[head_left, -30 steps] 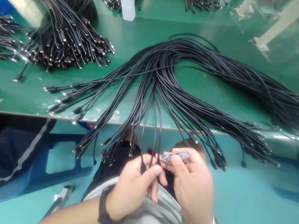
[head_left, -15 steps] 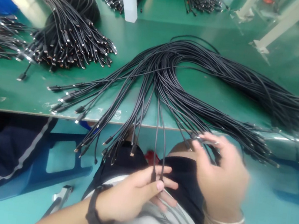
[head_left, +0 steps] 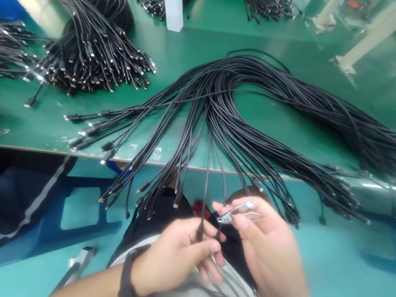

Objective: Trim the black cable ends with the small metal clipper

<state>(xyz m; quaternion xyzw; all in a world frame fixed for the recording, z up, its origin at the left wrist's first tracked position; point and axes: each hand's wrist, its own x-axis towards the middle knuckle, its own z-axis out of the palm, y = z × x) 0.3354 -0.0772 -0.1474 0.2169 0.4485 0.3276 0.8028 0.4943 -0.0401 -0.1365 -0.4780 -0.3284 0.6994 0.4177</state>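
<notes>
- Now the left hand [head_left: 172, 259] pinched a black cable [head_left: 205, 189] between thumb and fingers, its length running up toward 12 o'clock into the fanned bundle [head_left: 227, 103] on the green workbench [head_left: 37, 129].
- The right hand [head_left: 267, 248] gripped small metal clippers [head_left: 235, 211], long axis from 8 to 2 o'clock, just beside the cable, at about 2 o'clock from the pinch.
</notes>
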